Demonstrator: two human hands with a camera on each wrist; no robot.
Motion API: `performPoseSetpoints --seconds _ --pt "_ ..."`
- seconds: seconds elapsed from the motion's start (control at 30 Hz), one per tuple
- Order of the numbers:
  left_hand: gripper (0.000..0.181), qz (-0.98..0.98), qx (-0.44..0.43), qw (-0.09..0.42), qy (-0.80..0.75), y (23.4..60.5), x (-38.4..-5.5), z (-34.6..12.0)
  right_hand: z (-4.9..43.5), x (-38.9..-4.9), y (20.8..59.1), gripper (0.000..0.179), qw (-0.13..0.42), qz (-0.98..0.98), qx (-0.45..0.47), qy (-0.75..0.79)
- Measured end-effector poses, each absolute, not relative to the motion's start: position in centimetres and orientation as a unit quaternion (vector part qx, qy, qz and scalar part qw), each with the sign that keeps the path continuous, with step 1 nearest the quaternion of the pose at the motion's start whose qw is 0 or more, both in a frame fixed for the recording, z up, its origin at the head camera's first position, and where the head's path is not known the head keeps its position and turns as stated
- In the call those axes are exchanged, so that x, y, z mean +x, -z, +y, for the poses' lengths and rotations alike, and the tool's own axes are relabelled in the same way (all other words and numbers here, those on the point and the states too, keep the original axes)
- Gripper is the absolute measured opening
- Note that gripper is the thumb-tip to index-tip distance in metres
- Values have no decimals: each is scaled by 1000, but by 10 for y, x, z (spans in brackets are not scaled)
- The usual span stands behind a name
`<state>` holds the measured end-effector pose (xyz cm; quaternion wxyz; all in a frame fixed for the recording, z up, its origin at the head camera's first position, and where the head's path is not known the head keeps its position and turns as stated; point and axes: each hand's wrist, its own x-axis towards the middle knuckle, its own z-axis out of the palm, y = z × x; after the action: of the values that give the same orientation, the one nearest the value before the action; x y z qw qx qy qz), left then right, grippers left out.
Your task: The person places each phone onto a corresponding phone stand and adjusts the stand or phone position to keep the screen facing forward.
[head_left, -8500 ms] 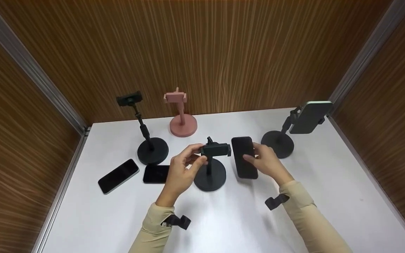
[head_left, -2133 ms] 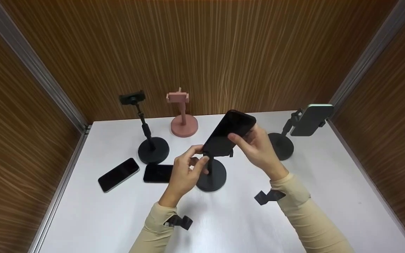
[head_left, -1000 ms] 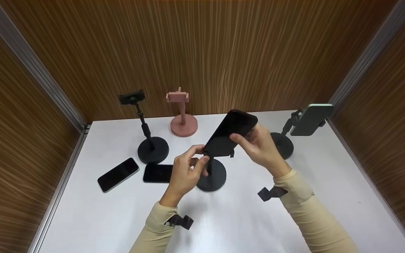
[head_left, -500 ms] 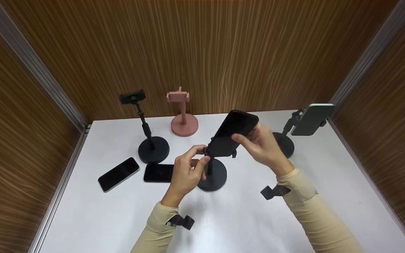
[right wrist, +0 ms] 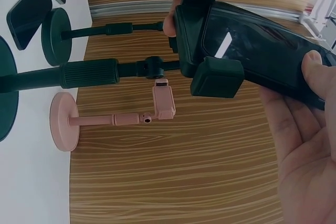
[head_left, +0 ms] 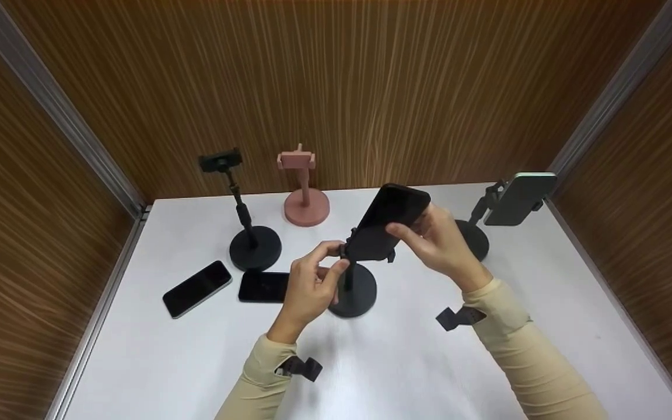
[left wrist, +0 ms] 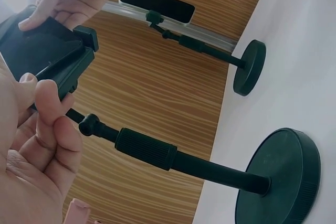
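My right hand (head_left: 441, 251) grips a black smartphone (head_left: 394, 213), thumb on the screen and fingers behind it. The phone leans over the clamp of a black phone stand (head_left: 360, 297) at the middle of the table. In the right wrist view the phone's lower end lies between the two arms of the clamp (right wrist: 218, 77). My left hand (head_left: 307, 289) pinches the left end of that clamp between thumb and fingers. The stand's pole (left wrist: 144, 148) shows in the left wrist view, rising from its round base. How tightly the clamp sits on the phone cannot be told.
Two phones lie at the left, a silver-edged phone (head_left: 197, 290) and a black phone (head_left: 262, 287). Behind them stand another black stand (head_left: 254, 248) and a pink stand (head_left: 307, 207). At the right, a further stand (head_left: 473, 240) holds a phone (head_left: 520, 198). Wood-grained walls enclose the table.
Earlier the right hand held the phone upright beside the stand; it has since brought it left and up into the clamp. Over the last second, phone and clamp shift slightly right.
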<state>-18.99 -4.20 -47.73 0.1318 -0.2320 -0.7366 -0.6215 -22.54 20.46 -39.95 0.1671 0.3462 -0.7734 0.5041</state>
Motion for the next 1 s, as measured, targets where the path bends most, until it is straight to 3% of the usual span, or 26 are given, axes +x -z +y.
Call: performPoseSetpoints --seconds 0.3,0.67,0.83,1.0 --pt "24 -740 -224 126 622 476 -190 -39 207 -225 396 27 161 -793 354 -469" --pt "22 -748 -217 162 606 482 -192 -40 197 -220 382 29 94 -810 398 -421" --pt "23 -745 -222 161 609 482 -191 -41 200 -218 382 36 120 -807 364 -450" --pt "23 -745 -220 160 609 481 -190 -43 204 -214 370 38 183 -774 356 -490"
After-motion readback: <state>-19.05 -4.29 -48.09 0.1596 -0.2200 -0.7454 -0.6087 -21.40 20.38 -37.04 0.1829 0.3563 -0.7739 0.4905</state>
